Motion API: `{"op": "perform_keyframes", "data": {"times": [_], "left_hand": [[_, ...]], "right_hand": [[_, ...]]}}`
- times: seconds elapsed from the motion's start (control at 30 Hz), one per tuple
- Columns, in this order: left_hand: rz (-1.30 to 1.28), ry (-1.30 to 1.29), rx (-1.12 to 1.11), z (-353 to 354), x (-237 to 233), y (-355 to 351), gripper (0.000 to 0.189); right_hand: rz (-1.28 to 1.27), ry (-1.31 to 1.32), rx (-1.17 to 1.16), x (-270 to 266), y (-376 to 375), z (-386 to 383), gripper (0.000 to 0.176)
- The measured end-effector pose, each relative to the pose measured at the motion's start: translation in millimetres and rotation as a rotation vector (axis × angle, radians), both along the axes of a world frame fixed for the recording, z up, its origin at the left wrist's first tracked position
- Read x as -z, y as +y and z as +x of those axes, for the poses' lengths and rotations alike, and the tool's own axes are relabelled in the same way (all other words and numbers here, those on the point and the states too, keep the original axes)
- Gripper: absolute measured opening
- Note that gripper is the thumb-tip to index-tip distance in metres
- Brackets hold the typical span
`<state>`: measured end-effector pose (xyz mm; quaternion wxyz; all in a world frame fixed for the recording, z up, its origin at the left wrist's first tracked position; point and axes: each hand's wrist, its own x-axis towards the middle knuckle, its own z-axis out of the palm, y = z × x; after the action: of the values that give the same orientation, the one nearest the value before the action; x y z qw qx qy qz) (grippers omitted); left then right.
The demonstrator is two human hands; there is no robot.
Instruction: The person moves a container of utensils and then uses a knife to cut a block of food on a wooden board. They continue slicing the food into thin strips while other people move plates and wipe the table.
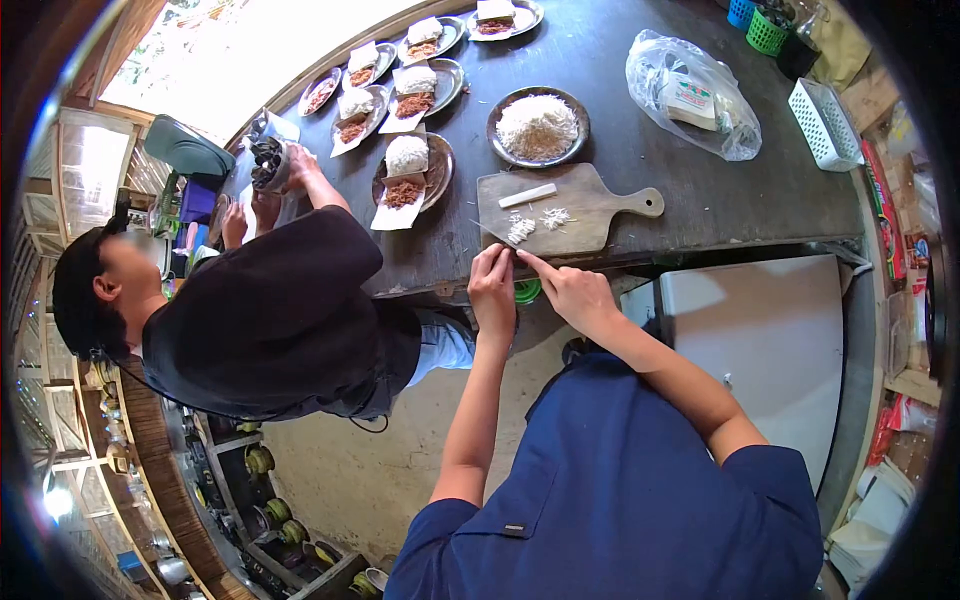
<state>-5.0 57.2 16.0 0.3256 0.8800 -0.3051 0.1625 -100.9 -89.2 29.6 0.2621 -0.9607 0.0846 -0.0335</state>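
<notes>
A thin knife blade (487, 231) points up and left over the near edge of the wooden cutting board (590, 208). My right hand (580, 298) is closed around what seems to be its hidden handle, index finger stretched along it. The fingers of my left hand (492, 287) are pressed together beside the blade; anything between them is hidden. On the board lie a pale stick (527, 196), small chopped pieces (520, 229) and thin shreds (555, 217). Behind it, a round plate (494, 137) holds a heap of white shreds (537, 126).
Plates with rice and reddish food on paper (404, 194) stand on the dark table (620, 130). A plastic bag (690, 92) and white basket (826, 125) are at right. A person in black (265, 300) works at left, hands around a dark container (268, 165).
</notes>
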Motion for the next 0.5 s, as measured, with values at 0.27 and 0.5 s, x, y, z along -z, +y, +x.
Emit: {"op": "perform_keyframes", "data": {"times": [0.27,0.5], "left_hand": [[0.01,0.008,0.015,1,-2,3,0.019],[-0.005,0.013,0.03,2,-1,2,0.021]], "right_hand": [[0.001,-0.014,0.009,-3,6,-4,0.053],[0.049,-0.112,0.011,7,5,12,0.054]]}}
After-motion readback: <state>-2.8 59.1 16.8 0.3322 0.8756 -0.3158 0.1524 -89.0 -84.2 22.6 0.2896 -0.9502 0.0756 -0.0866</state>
